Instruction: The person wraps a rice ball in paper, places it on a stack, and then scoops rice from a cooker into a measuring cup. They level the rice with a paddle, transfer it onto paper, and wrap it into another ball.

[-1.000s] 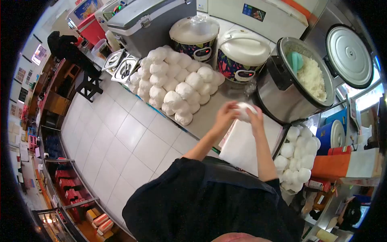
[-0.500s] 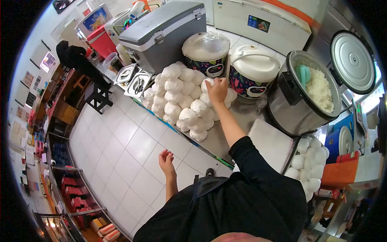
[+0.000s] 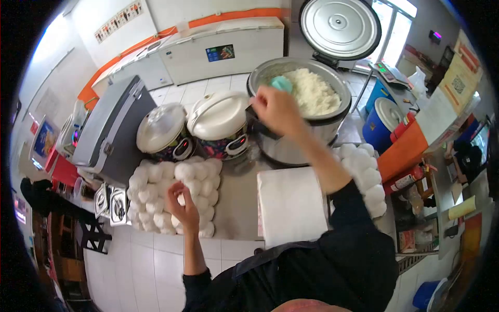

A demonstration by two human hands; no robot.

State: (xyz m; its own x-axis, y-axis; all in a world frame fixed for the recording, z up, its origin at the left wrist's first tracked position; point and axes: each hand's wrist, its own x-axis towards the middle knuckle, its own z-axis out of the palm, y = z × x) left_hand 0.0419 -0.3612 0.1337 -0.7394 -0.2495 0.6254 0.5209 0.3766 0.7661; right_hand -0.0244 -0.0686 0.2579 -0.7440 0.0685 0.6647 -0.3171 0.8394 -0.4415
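Observation:
My right hand (image 3: 278, 110) is at the near left rim of a large steel rice cooker (image 3: 267, 145) with its lid up. Its fingers are curled beside a teal scoop (image 3: 282, 83) that rests in the white rice (image 3: 314, 93). Whether the scoop's handle is between them is hidden. Over a pile of round white wrapped bundles (image 3: 148, 192) hangs my left hand (image 3: 183, 208), fingers loosely bent and apart, holding nothing visible. A stack of white sheets (image 3: 291, 205) lies on the steel table (image 3: 234, 208) between my arms.
Two flower-patterned cookers (image 3: 218, 117) and a grey cooler (image 3: 112, 130) stand behind the left pile. More white bundles (image 3: 364, 171) are to the right of the sheets. The raised lid (image 3: 340, 26) rises behind the big cooker. A person in black (image 3: 39, 195) is at far left.
My view has turned to the right. My right hand has left the pile of white bundles and moved across to the large rice cooker. My left hand now appears over the pile.

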